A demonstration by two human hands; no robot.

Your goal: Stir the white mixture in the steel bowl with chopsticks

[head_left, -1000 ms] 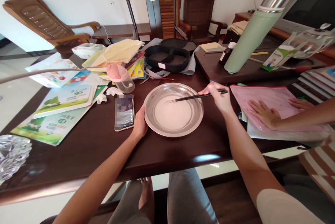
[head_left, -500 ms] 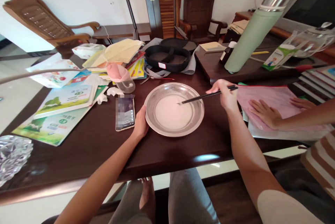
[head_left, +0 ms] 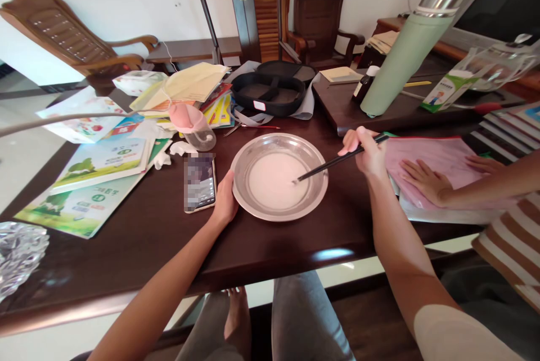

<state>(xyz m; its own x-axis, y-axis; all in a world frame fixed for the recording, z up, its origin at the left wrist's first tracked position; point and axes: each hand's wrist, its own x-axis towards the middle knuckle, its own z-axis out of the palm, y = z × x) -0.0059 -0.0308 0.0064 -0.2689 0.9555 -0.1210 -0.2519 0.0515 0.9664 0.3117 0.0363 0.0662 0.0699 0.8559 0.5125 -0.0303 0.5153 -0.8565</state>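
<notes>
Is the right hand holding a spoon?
No, the right hand grips black chopsticks, tips in the bowl's white liquid.

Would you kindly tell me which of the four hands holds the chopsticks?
The right hand: it grips the chopsticks, tips in the bowl. The left hand touches the rim; another person's hands lie flat on a pink folder.

The bowl (head_left: 241, 195) is silver, its liquid (head_left: 272, 181) milky white, the chopsticks (head_left: 337, 159) black, the counter (head_left: 147, 231) dark brown, the folder (head_left: 426, 150) pink, the flask (head_left: 400, 68) pale green with a silver cap, and the cloth (head_left: 506, 243) brown-and-white striped.
</notes>
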